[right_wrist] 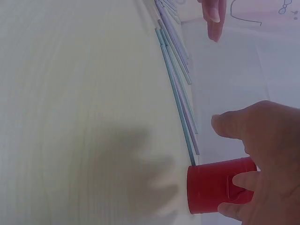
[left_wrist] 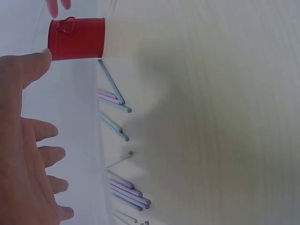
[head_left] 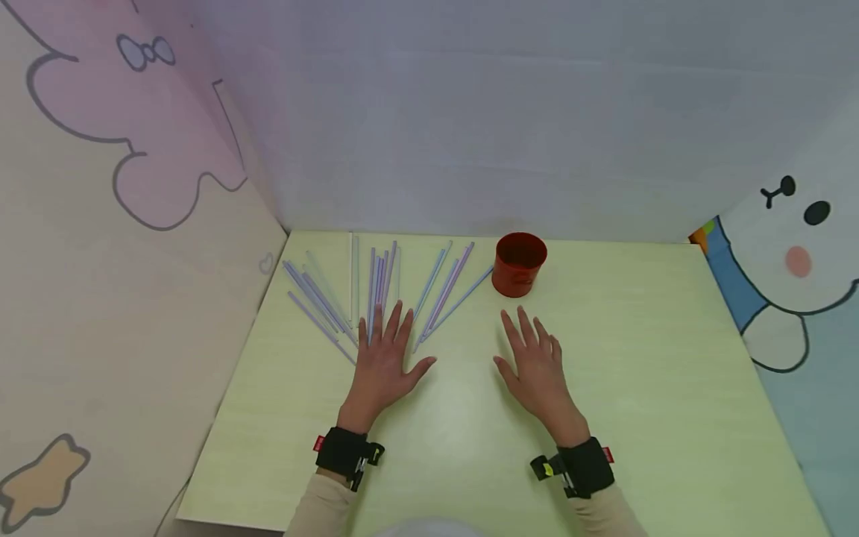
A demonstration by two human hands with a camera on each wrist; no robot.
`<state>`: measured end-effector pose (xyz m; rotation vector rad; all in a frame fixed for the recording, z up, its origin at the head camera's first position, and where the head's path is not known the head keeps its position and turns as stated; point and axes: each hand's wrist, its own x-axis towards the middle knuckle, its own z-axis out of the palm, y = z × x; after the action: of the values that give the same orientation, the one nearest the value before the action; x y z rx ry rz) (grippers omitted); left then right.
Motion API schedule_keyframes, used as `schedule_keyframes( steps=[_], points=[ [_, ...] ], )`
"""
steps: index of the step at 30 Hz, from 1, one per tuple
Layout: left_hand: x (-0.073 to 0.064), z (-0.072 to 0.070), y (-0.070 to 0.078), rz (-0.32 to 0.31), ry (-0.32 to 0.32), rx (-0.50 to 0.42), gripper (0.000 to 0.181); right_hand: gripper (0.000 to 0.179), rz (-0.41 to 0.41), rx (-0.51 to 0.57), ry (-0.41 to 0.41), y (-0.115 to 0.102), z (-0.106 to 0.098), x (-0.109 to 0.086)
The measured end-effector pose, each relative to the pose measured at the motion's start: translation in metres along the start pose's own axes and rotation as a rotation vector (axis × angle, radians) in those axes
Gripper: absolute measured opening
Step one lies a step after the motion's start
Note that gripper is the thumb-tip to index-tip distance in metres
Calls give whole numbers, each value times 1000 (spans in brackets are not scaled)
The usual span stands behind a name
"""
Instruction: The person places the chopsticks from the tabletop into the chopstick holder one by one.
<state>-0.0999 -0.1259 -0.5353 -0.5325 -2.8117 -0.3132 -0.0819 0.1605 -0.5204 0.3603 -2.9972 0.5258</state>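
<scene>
Several thin pastel straws (head_left: pixel 324 302) in purple, blue and white lie fanned out at the back left of the table. To their right stands a red bucket (head_left: pixel 515 277), upright, with a small handle on its side. My left hand (head_left: pixel 384 367) is spread over the near ends of the straws, holding nothing; its fingertips overlap some of them in the head view. My right hand (head_left: pixel 535 373) hovers in front of the bucket with its fingers extended and nothing in them. In the right wrist view, its fingers overlap the bucket (right_wrist: pixel 215 185).
The pale table (head_left: pixel 671 358) meets a plain white backdrop (head_left: pixel 470 149) along its far edge. Printed cloth walls with cartoon figures stand at the left and right. Each wrist wears a black camera band (head_left: pixel 342 451).
</scene>
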Motion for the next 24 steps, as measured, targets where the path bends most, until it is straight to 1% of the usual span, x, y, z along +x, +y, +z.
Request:
schedule_keyframes(
  steps=[3, 5, 9, 12, 16, 18, 21, 24],
  points=[
    [-2, 1, -3, -12, 5, -30, 90, 81, -2, 6, 15, 1, 1, 0],
    [-4, 2, -7, -32, 16, -59, 88, 81, -10, 5, 25, 2, 2, 1],
    [-8, 4, -19, -76, 52, -123, 84, 80, -27, 8, 44, 3, 4, 1],
    [-11, 3, -30, -121, 86, -176, 79, 79, -39, 17, 62, 3, 5, 2],
    [-16, -1, -46, -217, 122, -248, 71, 77, -53, 32, 86, 4, 6, 4],
    [-18, -2, -55, -265, 139, -257, 67, 76, -52, 47, 98, 4, 6, 6],
    [-20, -4, -69, -320, 177, -223, 60, 74, -35, 104, 110, 4, 6, 8],
    [-21, -7, -82, -375, 210, -179, 52, 69, -12, 190, 132, 4, 6, 11]
  ],
)
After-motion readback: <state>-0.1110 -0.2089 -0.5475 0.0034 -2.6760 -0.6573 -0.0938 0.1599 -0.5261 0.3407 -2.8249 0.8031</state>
